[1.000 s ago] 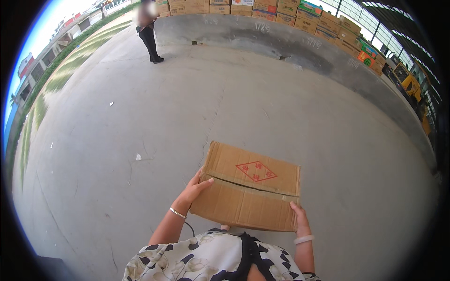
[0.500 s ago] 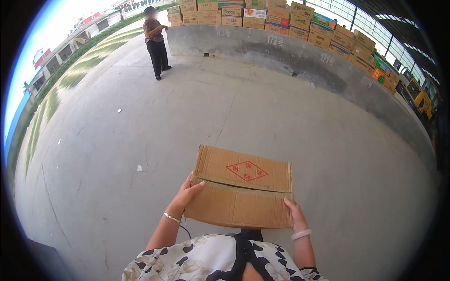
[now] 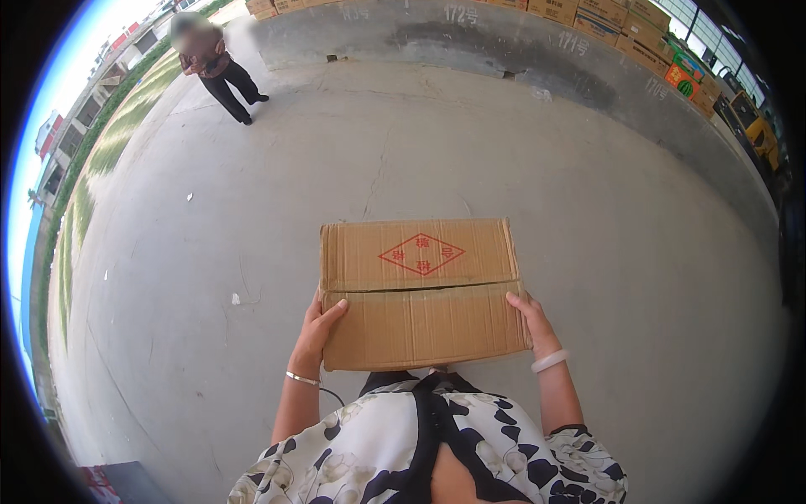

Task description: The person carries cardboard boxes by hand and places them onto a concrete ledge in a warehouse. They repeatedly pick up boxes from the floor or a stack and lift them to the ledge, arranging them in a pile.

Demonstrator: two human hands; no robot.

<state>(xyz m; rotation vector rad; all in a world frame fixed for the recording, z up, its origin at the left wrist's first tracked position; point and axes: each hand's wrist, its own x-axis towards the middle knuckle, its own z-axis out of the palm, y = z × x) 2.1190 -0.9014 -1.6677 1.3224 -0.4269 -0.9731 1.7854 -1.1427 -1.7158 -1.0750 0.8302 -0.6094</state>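
Observation:
A brown cardboard box (image 3: 424, 323) is held in front of my body, between both hands. Its two top flaps meet at a narrow dark gap, and a red diamond mark is printed on the far flap. My left hand (image 3: 317, 323) grips the left side, thumb on top of the near flap. On the opposite side my right hand (image 3: 533, 319) does the same, its thumb over the top edge. The other fingers of both hands are mostly hidden by the box sides. I wear a silvery bracelet on the left wrist and a pale bangle on the right.
Grey concrete floor (image 3: 604, 269) spreads around me, with small scraps on it. A low concrete wall (image 3: 470, 42) curves across the far side, stacked cartons (image 3: 646, 46) behind it. Another person (image 3: 214, 67) stands at the far left. Yellow machinery (image 3: 760, 139) is at far right.
The box has come up in the view and levelled out, still between both hands. The wall and cartons have shifted upward as the view tilts down. The other person now appears farther left.

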